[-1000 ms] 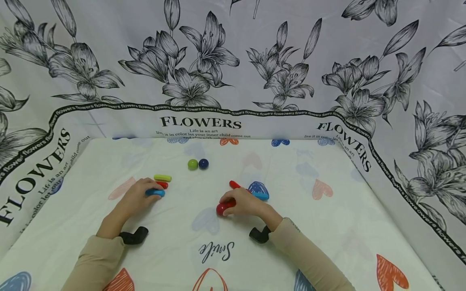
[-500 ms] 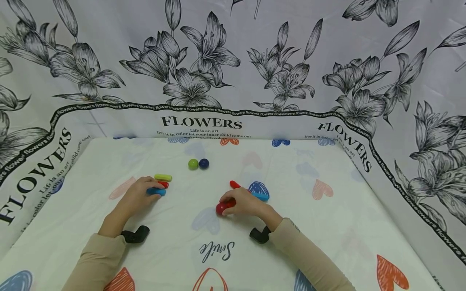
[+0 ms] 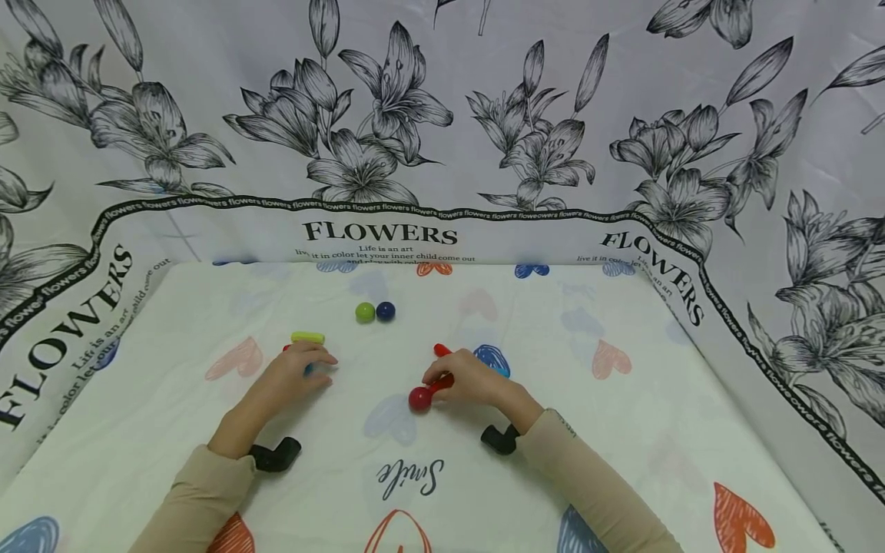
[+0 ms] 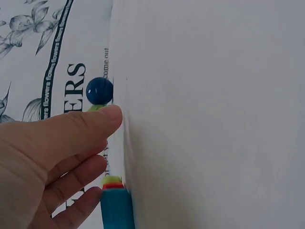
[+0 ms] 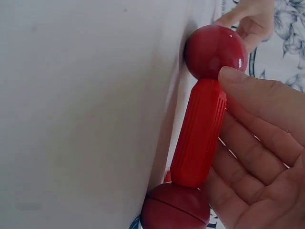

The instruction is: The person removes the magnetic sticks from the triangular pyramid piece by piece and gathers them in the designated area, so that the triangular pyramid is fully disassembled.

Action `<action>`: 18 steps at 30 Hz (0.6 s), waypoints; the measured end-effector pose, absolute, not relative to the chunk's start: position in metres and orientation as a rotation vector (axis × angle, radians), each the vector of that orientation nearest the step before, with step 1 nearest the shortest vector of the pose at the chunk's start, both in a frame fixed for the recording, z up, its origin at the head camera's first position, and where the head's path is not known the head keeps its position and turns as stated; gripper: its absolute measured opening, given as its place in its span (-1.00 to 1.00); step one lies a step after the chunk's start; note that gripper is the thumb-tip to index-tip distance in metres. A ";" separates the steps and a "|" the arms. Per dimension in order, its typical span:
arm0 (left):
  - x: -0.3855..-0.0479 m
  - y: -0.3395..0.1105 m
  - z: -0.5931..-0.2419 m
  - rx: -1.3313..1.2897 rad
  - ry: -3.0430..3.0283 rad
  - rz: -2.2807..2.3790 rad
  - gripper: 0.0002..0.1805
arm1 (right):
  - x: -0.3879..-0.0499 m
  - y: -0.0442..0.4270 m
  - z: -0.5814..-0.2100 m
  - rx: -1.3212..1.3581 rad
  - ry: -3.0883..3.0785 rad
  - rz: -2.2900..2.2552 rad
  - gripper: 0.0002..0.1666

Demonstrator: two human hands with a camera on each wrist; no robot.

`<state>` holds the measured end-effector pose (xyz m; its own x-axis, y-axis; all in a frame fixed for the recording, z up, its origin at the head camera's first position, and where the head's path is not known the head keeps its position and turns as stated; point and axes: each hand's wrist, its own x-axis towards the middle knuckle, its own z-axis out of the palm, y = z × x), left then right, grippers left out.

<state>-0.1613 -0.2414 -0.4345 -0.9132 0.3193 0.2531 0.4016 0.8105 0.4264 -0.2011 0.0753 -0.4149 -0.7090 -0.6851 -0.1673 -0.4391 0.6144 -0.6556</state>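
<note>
My left hand [image 3: 290, 375] hovers with loose fingers at the row of short sticks on the left. A blue stick [image 4: 116, 210] lies beside its fingertips; contact cannot be told. In the head view the hand partly hides the red stick [image 3: 286, 349], and the yellow-green stick [image 3: 307, 337] lies beyond. My right hand [image 3: 477, 380] is at a red stick [image 5: 199, 133] joined between two red balls. Its thumb tip touches where the near-side ball [image 5: 217, 51] meets the stick. The other fingers lie loosely behind. The second red ball [image 5: 176, 206] is hidden in the head view.
A green ball [image 3: 365, 312] and a dark blue ball [image 3: 386, 311] sit together farther back. Another red stick [image 3: 442, 350] shows just past my right hand. Black wrist-camera mounts [image 3: 276, 455] hang at both wrists. A flower-printed curtain [image 3: 387, 115] stands behind the table.
My left hand has let go of the blue stick and moved right, over the row. My right hand has slid slightly right, off the red ball, uncovering the red stick joined to it.
</note>
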 end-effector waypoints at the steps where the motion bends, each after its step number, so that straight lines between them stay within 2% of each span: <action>1: -0.161 -0.239 -0.435 -0.577 -2.830 -0.718 -0.74 | -0.201 0.075 -0.415 -0.897 2.441 -0.824 -0.71; 11: -0.162 -0.201 -0.437 -0.703 -2.921 -0.850 -0.71 | -0.202 0.076 -0.413 -0.935 2.452 -0.737 -0.71; 18: -0.158 -0.174 -0.440 -0.913 -2.839 -1.074 -0.62 | -0.202 0.073 -0.412 -0.992 2.476 -0.650 -0.73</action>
<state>-0.1576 -0.1742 -0.4397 -0.8338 0.5253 0.1701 0.5063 0.6046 0.6149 -0.2015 0.0734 -0.4123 -0.6716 -0.7179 -0.1834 -0.5351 0.6411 -0.5502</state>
